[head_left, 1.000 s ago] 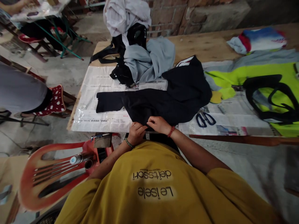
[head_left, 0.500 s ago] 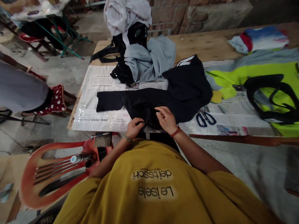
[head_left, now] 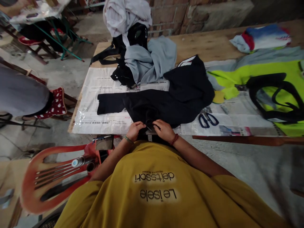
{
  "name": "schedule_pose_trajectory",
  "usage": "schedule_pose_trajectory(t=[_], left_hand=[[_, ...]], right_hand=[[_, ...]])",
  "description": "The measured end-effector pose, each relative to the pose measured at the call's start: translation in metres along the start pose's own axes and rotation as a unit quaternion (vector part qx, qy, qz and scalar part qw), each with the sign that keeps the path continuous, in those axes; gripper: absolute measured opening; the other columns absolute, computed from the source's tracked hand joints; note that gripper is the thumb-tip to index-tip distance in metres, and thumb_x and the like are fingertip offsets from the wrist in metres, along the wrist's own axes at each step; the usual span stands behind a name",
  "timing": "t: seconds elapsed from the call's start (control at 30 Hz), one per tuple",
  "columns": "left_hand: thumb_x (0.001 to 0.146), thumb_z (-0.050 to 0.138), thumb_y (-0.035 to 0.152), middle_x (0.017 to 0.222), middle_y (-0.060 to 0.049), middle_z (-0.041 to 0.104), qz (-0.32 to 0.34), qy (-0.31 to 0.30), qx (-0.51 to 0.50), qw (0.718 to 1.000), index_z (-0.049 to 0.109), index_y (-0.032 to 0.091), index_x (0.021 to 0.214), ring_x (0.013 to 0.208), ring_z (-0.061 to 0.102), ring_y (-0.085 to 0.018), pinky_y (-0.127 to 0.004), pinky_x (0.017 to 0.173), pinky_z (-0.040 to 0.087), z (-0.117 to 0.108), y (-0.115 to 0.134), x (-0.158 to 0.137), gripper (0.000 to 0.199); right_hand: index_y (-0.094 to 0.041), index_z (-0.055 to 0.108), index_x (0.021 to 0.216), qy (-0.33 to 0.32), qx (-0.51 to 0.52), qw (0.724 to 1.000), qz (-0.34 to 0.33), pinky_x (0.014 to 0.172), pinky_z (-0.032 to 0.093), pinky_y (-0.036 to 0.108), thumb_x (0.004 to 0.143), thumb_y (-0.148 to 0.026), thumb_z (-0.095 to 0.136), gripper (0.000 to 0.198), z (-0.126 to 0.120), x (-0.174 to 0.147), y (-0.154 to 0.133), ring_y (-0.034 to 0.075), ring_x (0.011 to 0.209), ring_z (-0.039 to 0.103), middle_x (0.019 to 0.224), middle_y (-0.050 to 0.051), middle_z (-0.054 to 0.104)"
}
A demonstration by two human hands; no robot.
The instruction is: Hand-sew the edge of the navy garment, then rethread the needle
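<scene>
A black garment (head_left: 152, 103) with a long sleeve lies across the table; its near edge is gathered between my hands. My left hand (head_left: 135, 130) is closed, thumb and finger pinching the cloth at that edge. On the other side of the gathered part, my right hand (head_left: 164, 130) pinches the cloth with bent fingers. A thin bright sliver (head_left: 149, 129) shows between the hands, like a needle or a thread; which it is I cannot tell. Dark cloth hides the fingertips in part.
Newspaper under clear film (head_left: 114, 122) covers the table. Behind lies a grey cloth pile (head_left: 161, 52); to the right, a yellow-green garment (head_left: 237, 72) with black straps (head_left: 268, 79). Dark loops (head_left: 209, 120) lie near the front edge. A red plastic chair (head_left: 30, 177) stands at left.
My right hand has come down and left towards the table edge, its fingers now drawn in to a pinch. The dark ring shape beside my left hand no longer shows clearly; the bright sliver does.
</scene>
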State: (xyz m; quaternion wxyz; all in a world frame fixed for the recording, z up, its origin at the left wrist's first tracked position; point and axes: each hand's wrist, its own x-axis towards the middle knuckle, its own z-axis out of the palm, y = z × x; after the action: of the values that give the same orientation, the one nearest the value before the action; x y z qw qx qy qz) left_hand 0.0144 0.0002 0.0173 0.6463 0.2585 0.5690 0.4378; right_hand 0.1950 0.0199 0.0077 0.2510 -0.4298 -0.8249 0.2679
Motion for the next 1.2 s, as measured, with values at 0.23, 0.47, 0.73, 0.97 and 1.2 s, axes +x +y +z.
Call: schedule_pose_trajectory(t=[0.23, 0.47, 0.73, 0.97, 1.2], left_hand=[[0.053, 0.074, 0.026, 0.051, 0.007, 0.05, -0.007, -0.022, -0.052, 0.998, 0.054, 0.015, 0.055, 0.05, 0.042, -0.006, -0.021, 0.051, 0.032, 0.005, 0.001, -0.001, 0.023], [0.052, 0.077, 0.027, 0.055, 0.004, 0.054, 0.005, -0.024, -0.063, 0.998, 0.058, 0.014, 0.058, 0.054, 0.045, -0.007, -0.021, 0.057, 0.034, 0.012, 0.001, 0.002, 0.023], [0.054, 0.078, 0.028, 0.058, 0.002, 0.058, 0.01, -0.028, -0.072, 0.997, 0.061, 0.014, 0.059, 0.057, 0.047, -0.008, -0.023, 0.059, 0.036, 0.014, -0.001, 0.001, 0.022], [0.052, 0.08, 0.029, 0.06, 0.002, 0.058, 0.004, -0.047, -0.081, 0.996, 0.061, 0.014, 0.06, 0.057, 0.048, -0.008, -0.022, 0.058, 0.037, 0.013, -0.001, 0.002, 0.025], [0.056, 0.081, 0.033, 0.052, 0.006, 0.046, 0.032, -0.004, -0.052, 0.998, 0.056, 0.015, 0.059, 0.05, 0.04, -0.006, -0.021, 0.052, 0.031, 0.015, -0.003, 0.004, 0.031]], right_hand=[[-0.019, 0.062, 0.104, 0.078, 0.056, 0.992, -0.076, 0.086, 0.051, 0.033, 0.087, -0.028, 0.058, 0.02, 0.007, -0.001, -0.002, 0.018, 0.096, 0.062, 0.101, 0.008, 0.067], [-0.021, 0.065, 0.094, 0.14, 0.023, 0.983, -0.113, 0.079, 0.052, 0.032, 0.091, -0.027, 0.054, 0.013, 0.01, 0.001, -0.005, 0.017, 0.084, 0.064, 0.089, 0.006, 0.069], [-0.021, 0.064, 0.088, 0.134, 0.039, 0.986, -0.097, 0.075, 0.052, 0.029, 0.093, -0.026, 0.051, 0.015, 0.009, 0.006, -0.004, 0.015, 0.082, 0.063, 0.086, 0.005, 0.068], [-0.021, 0.062, 0.087, 0.116, 0.059, 0.986, -0.108, 0.074, 0.051, 0.029, 0.094, -0.026, 0.047, 0.016, 0.006, 0.008, -0.002, 0.015, 0.082, 0.062, 0.086, 0.005, 0.067], [-0.021, 0.057, 0.081, 0.146, 0.04, 0.985, -0.084, 0.07, 0.049, 0.027, 0.093, -0.023, 0.047, 0.016, -0.003, 0.01, -0.008, 0.015, 0.076, 0.06, 0.077, 0.004, 0.064]])
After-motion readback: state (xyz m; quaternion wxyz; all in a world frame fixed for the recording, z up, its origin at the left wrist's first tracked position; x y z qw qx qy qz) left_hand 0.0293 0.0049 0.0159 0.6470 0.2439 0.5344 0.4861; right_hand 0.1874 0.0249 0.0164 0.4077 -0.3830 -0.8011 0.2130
